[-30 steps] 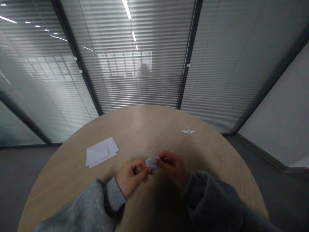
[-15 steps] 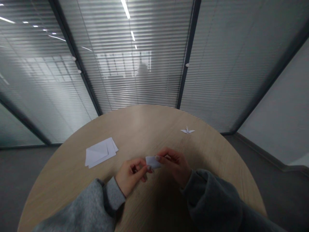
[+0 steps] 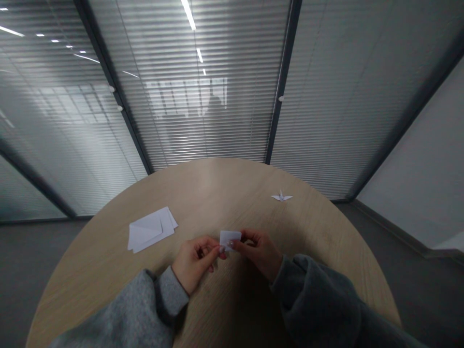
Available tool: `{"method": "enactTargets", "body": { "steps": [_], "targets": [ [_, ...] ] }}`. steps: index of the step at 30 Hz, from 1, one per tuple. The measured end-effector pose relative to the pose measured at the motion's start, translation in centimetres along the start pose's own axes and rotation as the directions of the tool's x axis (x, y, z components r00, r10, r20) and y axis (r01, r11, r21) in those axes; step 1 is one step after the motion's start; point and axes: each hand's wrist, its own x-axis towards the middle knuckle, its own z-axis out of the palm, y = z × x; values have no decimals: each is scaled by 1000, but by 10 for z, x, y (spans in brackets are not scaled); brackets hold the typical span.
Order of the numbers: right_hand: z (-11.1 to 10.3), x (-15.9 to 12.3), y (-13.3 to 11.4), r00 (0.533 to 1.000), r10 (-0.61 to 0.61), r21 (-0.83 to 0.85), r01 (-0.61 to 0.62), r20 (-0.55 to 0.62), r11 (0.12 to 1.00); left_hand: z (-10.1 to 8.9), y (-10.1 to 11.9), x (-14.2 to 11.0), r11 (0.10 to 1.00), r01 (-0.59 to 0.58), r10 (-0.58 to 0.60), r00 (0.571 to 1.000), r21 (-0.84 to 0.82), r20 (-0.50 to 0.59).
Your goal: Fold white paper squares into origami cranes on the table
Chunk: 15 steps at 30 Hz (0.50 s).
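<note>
Between my two hands is a small folded piece of white paper (image 3: 229, 236), held above the near middle of the table. My left hand (image 3: 197, 261) pinches its lower left corner between thumb and fingers. On the other side, my right hand (image 3: 259, 253) grips the right part, its thumb lying across the front. The fingers behind the paper are partly hidden. Farther off to the right, a folded white paper crane (image 3: 282, 196) stands on the table with its wings spread.
Several sheets of white paper (image 3: 150, 229) lie overlapped on the left of the round wooden table (image 3: 217, 186). Beyond its far edge are glass panels with blinds (image 3: 210, 130) and dark frames. A white wall (image 3: 424, 169) stands at the right.
My right hand has shifted slightly left and down, its thumb now lower on the folded paper. More of the paper's face shows above the fingers. My left hand has barely moved.
</note>
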Motion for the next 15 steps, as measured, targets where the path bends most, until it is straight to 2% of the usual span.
{"method": "enactTargets", "body": {
  "steps": [15],
  "targets": [
    [0,1,6,999,-38,-10,38,30,999,1,3,-2,999,32,-32,999,5,26]
  ]
}}
